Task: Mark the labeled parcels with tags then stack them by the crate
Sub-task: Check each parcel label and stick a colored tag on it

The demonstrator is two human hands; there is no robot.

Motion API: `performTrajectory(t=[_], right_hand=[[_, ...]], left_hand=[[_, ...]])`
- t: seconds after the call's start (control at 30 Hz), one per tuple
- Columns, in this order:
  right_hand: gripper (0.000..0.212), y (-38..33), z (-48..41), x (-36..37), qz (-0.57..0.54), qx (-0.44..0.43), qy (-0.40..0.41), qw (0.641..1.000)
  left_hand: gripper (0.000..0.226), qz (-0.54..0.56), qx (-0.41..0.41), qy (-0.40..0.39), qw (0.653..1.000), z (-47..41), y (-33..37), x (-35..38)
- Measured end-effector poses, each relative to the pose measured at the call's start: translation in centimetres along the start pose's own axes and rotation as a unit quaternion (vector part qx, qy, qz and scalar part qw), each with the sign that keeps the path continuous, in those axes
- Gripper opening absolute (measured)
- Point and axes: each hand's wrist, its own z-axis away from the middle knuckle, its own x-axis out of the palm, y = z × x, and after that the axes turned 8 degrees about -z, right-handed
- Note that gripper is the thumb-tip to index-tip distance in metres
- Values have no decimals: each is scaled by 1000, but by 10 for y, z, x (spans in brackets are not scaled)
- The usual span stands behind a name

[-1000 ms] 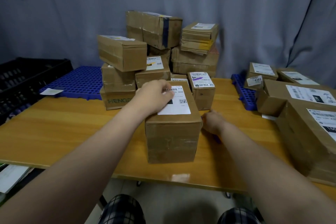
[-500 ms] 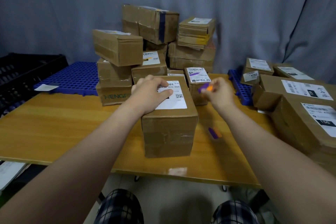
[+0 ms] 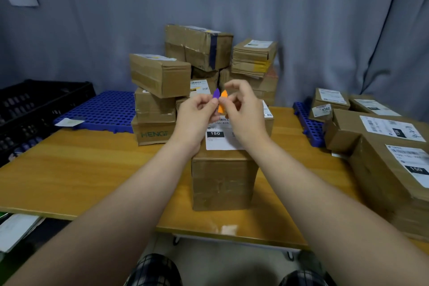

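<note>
Left hand [image 3: 197, 114] pinches the purple tag [image 3: 216, 95]; right hand [image 3: 243, 111] pinches the orange tag [image 3: 222, 102], both above the parcel [image 3: 224, 176].

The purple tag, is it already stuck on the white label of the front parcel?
No, the purple tag is pinched in the left hand above the front parcel, beside an orange tag.

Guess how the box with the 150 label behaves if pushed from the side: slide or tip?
The box probably slides: it sits flat on the smooth table, longer than tall. Likely stiff: taped, edges square. Weight can't be told; the hands aren't lifting it.
</note>
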Motion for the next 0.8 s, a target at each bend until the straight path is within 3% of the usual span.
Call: performTrajectory(t=[0.17,0.43,0.67,0.8], right_hand=[[25,4,2,3,29,-58,7,998],[31,12,3,7,176,-129,-29,975],[38,14,0,13,277,-112,-76,951],[31,16,0,14,252,-126,-57,958]], left_hand=[[12,67,-8,-14,998,4,-5,-6],[20,111,-21,-36,993,9,-5,-11],[28,106,-42,3,993,6,-3,-9],[35,93,-33,0,995,7,-5,-9]])
